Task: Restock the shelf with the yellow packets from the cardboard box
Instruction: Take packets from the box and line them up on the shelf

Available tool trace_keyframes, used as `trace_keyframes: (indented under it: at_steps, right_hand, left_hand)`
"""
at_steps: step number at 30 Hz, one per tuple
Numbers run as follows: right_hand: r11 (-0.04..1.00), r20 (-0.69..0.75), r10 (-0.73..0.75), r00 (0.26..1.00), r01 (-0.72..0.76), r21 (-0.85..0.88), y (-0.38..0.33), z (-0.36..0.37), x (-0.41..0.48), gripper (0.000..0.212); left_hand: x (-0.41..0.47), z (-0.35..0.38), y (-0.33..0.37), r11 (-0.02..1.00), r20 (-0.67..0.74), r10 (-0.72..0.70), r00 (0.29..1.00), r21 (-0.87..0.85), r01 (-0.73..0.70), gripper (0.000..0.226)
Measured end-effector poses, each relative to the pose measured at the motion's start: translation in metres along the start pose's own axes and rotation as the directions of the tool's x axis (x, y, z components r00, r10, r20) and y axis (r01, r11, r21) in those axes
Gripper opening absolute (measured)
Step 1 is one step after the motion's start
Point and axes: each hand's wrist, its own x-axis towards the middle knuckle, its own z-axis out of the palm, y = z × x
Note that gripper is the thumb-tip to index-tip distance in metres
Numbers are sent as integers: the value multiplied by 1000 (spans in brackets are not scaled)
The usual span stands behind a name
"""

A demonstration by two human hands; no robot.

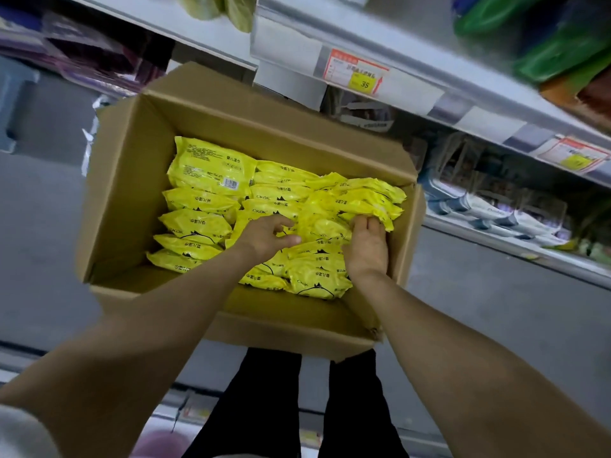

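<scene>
An open cardboard box (pixel 132 193) is seen from above, just left of a shelf (pixel 463 104) whose edge carries a red and yellow price tag (pixel 357 72). The box is filled for the most part with yellow packets (pixel 211 173), which are stood in rows on edge; one packet at the far left is laid flat with its barcode up. A bare strip of the box's floor is left along the near left side.

Both arms are stretched into the box. The left grip (pixel 264 238) is laid on the middle rows with the fingers half bent and the thumb spread to the right; whether a packet is pinched cannot be told. The right grip (pixel 367 247) is turned palm up at the right wall, and its fingers are curled round the near edge of a loose bunch of packets (pixel 370 196) that is raised above the rows.

Green packs (pixel 545 44) are blurred on the shelf above. Black trousers (pixel 264 408) are seen below the box's near edge.
</scene>
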Motion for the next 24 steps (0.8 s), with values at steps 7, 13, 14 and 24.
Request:
trace_keyframes:
  at_steps: [7, 13, 14, 24]
  right_hand:
    - [941, 193, 1, 981, -66, 332, 4, -17, 8, 16]
    - [816, 472, -119, 873, -185, 547, 8, -38, 4, 17]
    - [810, 501, -128, 856, -201, 551, 8, -37, 2, 16]
    - [826, 681, -174, 711, -271, 494, -13, -40, -10, 48]
  left_hand:
    - [-1, 1, 10, 972, 86, 101, 991, -221, -80, 59]
    - [1, -2, 17, 943, 90, 134, 987, -317, -100, 36]
    - [1, -4, 16, 944, 117, 134, 984, -317, -91, 35]
    - [2, -14, 11, 914, 8, -2, 1000, -405, 6, 49]
